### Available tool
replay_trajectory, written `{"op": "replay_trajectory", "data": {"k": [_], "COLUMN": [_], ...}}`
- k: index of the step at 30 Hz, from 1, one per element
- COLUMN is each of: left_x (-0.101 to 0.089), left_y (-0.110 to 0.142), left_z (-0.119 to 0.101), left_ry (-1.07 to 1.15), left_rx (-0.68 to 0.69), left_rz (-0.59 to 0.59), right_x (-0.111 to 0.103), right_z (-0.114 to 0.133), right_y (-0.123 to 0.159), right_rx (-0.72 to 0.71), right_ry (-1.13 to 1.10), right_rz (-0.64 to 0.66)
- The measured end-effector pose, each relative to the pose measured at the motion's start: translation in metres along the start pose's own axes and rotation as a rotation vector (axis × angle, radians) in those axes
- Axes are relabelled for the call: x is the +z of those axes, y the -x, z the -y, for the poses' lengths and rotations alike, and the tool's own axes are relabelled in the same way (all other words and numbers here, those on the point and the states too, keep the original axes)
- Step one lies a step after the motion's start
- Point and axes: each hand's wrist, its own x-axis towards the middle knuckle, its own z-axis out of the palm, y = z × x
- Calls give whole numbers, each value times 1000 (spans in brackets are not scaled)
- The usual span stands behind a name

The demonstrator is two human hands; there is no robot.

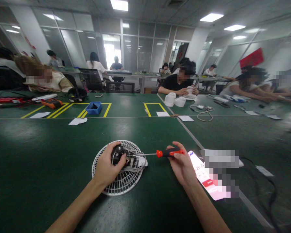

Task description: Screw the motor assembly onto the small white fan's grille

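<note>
My left hand (109, 166) is closed round a black fan motor (116, 154), thumb and fingers on its two sides. The motor rests on a round white fan grille (122, 187) lying on the green table. Grey wires and a white plastic part (141, 160) sit at the motor's right side. My right hand (180, 161) grips a red and black screwdriver (169, 152) by its handle. The shaft points left, and its tip reaches the mechanism behind the motor. Whether the tip sits in a screw is too small to tell.
A lit phone (208, 181) lies right of my right hand, with a cable (271, 191) beyond it. Farther back are a blue bin (93, 108), paper slips (78, 121), white plastic housings (170, 99) and a coiled cord (205, 113). A co-worker (178, 81) sits across the table.
</note>
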Motion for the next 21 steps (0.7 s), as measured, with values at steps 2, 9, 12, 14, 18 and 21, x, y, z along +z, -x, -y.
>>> {"op": "replay_trajectory", "data": {"k": [2, 9, 12, 14, 18, 21], "left_x": [1, 1, 0, -1, -2, -3], "left_y": [1, 2, 2, 2, 1, 0], "left_z": [1, 6, 6, 5, 5, 5], "left_ry": [-1, -2, 1, 2, 2, -5], "left_rx": [-8, -47, -52, -53, -47, -42], "left_rz": [-2, -7, -11, -18, -35, -32], "right_x": [2, 3, -1, -3, -4, -3], "right_z": [-2, 1, 5, 8, 11, 10], "right_y": [0, -1, -1, 0, 0, 0], "right_rx": [3, 174, 181, 175, 152, 214], "right_ry": [-19, 168, 103, 74, 45, 116], "right_rz": [11, 24, 78, 96, 123, 155]}}
